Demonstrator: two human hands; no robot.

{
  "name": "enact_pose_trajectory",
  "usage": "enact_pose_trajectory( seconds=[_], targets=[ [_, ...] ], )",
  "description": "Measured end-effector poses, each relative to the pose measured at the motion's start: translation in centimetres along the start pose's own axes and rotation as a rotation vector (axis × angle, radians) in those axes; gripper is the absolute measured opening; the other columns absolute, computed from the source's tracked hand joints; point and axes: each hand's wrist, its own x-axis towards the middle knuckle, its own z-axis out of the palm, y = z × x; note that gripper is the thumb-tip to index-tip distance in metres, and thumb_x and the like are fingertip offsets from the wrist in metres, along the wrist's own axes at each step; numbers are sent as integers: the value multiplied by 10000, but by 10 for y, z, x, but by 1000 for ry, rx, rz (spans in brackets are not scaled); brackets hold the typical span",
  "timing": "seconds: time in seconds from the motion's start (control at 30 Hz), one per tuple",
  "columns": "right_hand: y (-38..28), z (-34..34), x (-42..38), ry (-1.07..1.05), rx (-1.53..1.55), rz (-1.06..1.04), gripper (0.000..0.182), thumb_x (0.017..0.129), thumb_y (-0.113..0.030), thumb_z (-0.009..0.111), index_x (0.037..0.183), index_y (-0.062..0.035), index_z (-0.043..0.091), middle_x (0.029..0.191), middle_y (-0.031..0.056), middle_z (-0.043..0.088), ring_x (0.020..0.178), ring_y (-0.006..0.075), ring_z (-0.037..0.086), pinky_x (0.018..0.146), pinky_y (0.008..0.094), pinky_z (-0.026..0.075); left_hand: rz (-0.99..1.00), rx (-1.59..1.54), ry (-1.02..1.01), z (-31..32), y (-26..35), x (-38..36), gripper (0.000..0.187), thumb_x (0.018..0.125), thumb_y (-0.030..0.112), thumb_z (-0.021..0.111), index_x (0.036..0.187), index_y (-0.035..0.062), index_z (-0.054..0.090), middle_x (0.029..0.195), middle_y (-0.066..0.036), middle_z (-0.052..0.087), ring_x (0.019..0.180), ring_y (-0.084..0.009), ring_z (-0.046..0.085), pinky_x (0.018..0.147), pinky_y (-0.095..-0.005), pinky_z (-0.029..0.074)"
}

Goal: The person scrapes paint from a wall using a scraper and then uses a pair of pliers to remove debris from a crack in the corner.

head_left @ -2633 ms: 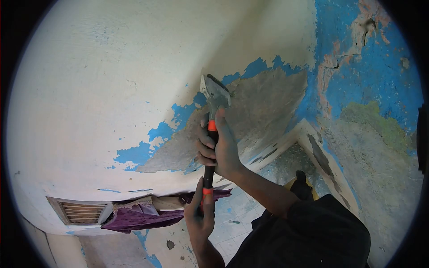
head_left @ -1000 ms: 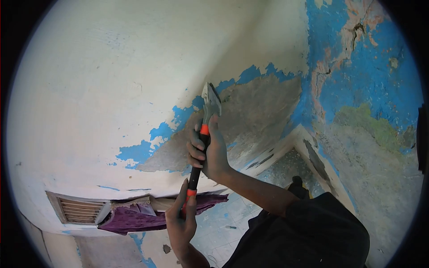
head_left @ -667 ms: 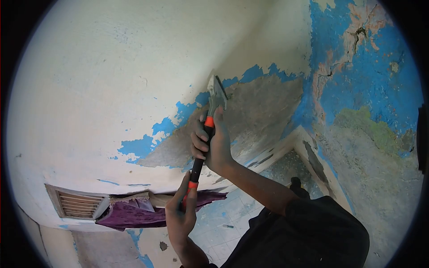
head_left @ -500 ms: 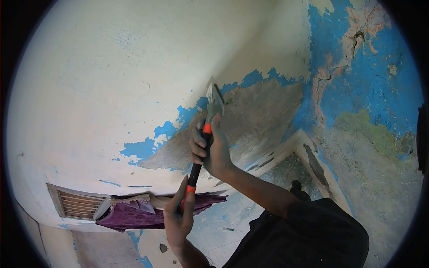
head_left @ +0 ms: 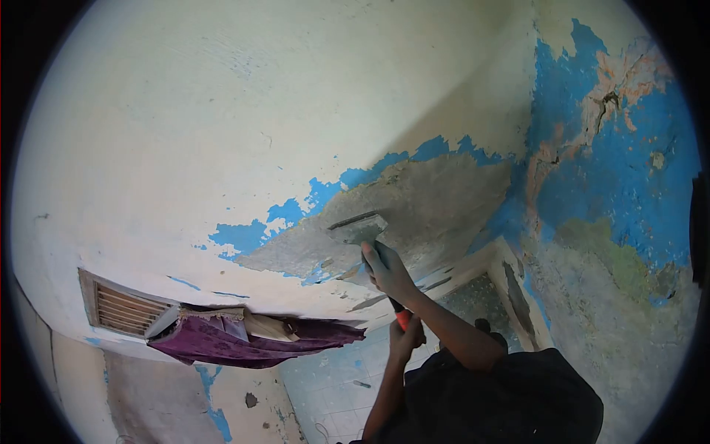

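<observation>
A long-handled scraper (head_left: 361,229) with a wide metal blade and a black and red handle is held in both hands. My right hand (head_left: 390,275) wraps the handle just behind the blade. Lower down, my left hand (head_left: 405,342) is closed around the red end of the handle. The blade lies over the bare grey patch (head_left: 436,200) of the wall; whether it touches cannot be told. Ragged blue paint (head_left: 323,194) edges that patch, below cream paint (head_left: 222,126).
At right, the adjoining wall has peeling blue paint (head_left: 577,177) and a crack (head_left: 608,103). A slatted window (head_left: 126,307) with a purple curtain (head_left: 244,345) is at lower left. Pale floor tiles (head_left: 333,392) show below, with a small object lying on them.
The scraper has come down from the blue paint edge onto the grey patch, its blade now turned broadside. Both hands moved with it, lower and to the right. The view has shifted slightly.
</observation>
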Motion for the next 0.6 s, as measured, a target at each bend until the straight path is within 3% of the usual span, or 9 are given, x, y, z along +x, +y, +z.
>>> enact_pose_trajectory(
  seconds=[0.07,0.23,0.33,0.4,0.5,0.6],
  targets=[
    [4,-8,4,29,-107,-84,395,1005,-441,462,793,-108,443,577,-58,374,455,31,353,411,219,292,6,-98,-89,11,4,9,343,957,316,579,747,56,504,521,-8,469,421,-100,467,408,-270,378],
    [-51,-20,18,35,-295,-147,391,1015,-376,471,776,-66,467,590,-31,409,504,62,375,475,259,337,31,-11,15,56,40,19,355,944,301,569,711,39,518,520,-21,490,416,-115,484,409,-277,389],
    [-38,-34,16,52,-412,-265,404,1015,-362,477,770,-41,483,596,-1,419,549,93,384,525,294,356,1,-23,92,79,27,20,365,942,299,552,699,28,533,536,-30,518,422,-118,502,395,-270,380],
    [-51,-36,19,30,-456,-198,409,1014,-358,477,774,-27,484,597,13,420,567,104,380,537,304,357,23,-38,84,91,27,25,361,946,302,538,726,16,545,556,-37,537,432,-116,519,392,-262,379],
    [-76,-42,11,-5,-536,-127,408,1010,-350,486,779,-14,486,599,30,422,577,112,370,541,312,353,92,-152,55,107,7,35,297,944,268,532,896,-17,602,693,-65,623,530,-120,585,432,-258,421],
    [-77,-56,13,-27,-532,-127,404,1005,-345,496,785,-6,490,595,42,421,577,112,364,536,319,350,-5,-149,48,124,15,32,289,941,257,533,818,-2,569,607,-42,574,450,-102,514,395,-247,352]
  ],
)
